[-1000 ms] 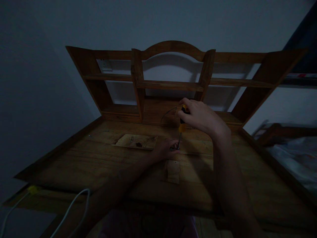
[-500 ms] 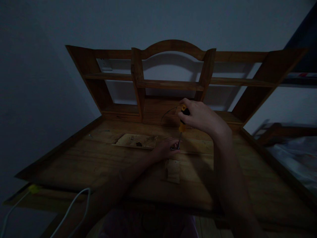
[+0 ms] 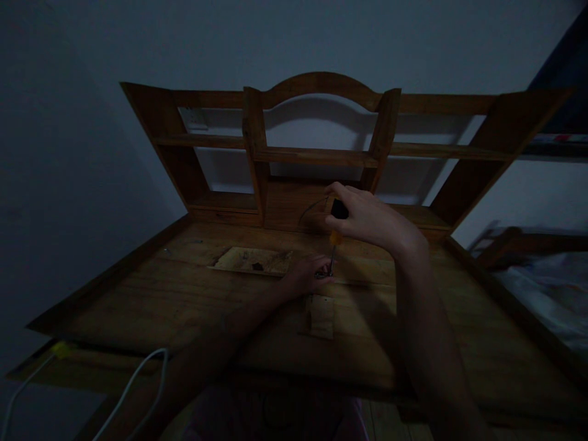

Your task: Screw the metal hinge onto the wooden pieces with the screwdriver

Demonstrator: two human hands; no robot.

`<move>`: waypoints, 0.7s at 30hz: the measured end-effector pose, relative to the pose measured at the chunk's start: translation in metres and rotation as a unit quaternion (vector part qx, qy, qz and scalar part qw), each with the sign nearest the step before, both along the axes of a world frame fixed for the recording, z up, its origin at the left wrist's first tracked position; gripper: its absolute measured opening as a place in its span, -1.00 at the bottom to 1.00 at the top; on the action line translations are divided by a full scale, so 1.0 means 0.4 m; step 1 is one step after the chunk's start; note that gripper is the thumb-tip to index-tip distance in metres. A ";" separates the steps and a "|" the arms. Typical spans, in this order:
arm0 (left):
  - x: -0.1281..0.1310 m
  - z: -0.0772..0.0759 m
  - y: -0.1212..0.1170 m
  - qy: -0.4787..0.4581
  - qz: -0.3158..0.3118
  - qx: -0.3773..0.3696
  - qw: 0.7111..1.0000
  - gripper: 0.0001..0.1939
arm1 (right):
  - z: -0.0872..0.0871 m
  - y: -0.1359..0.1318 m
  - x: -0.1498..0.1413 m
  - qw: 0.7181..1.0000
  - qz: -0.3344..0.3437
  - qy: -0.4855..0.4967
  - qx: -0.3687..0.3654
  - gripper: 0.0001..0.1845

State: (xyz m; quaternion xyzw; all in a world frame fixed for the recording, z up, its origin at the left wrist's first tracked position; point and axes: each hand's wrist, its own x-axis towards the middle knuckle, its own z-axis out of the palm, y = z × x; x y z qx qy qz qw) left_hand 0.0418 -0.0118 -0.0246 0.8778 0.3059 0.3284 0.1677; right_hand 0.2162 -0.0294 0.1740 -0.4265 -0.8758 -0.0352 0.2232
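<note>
Pinching a yellow-and-black screwdriver point(image 3: 336, 237) by its handle point(image 3: 339, 210) with the right hand point(image 3: 367, 217), tip-down over the bench point(image 3: 184, 300) beside the left hand point(image 3: 305, 274); too dim to tell spread from pinching in the latter grip. Liable, if tilted or overpressed, to slip and jab the left hand.

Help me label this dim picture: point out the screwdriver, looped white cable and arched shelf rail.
Screwdriver point(image 3: 337, 237): head view, yellow lower handle.
Looped white cable point(image 3: 160, 351): head view, loop's top bend.
Arched shelf rail point(image 3: 320, 82): head view, arch's crown.
</note>
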 end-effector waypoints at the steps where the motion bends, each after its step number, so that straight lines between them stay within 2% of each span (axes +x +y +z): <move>1: 0.000 -0.003 0.002 -0.003 -0.002 0.001 1.000 -0.67 | 0.002 0.000 0.000 1.000 0.004 -0.003 0.001 -0.51; 6: -0.002 -0.011 0.008 -0.005 -0.006 0.013 1.000 -0.67 | 0.007 -0.001 -0.001 1.000 -0.014 -0.008 0.007 -0.68; 9: -0.002 -0.010 0.007 -0.004 -0.005 0.016 1.000 -0.68 | 0.006 -0.002 0.000 0.999 -0.048 -0.011 0.008 -0.62; 12: -0.001 -0.009 0.006 -0.010 -0.002 0.012 1.000 -0.71 | 0.007 -0.003 0.006 0.999 -0.042 -0.012 -0.013 -0.56; 17: -0.001 -0.008 0.006 -0.004 0.002 0.007 1.000 -0.73 | 0.010 0.000 0.017 0.999 -0.018 -0.012 -0.039 -0.62; 21: -0.001 -0.006 0.004 -0.009 0.000 0.003 1.000 -0.70 | 0.007 0.008 0.015 1.000 -0.013 -0.015 -0.022 -0.66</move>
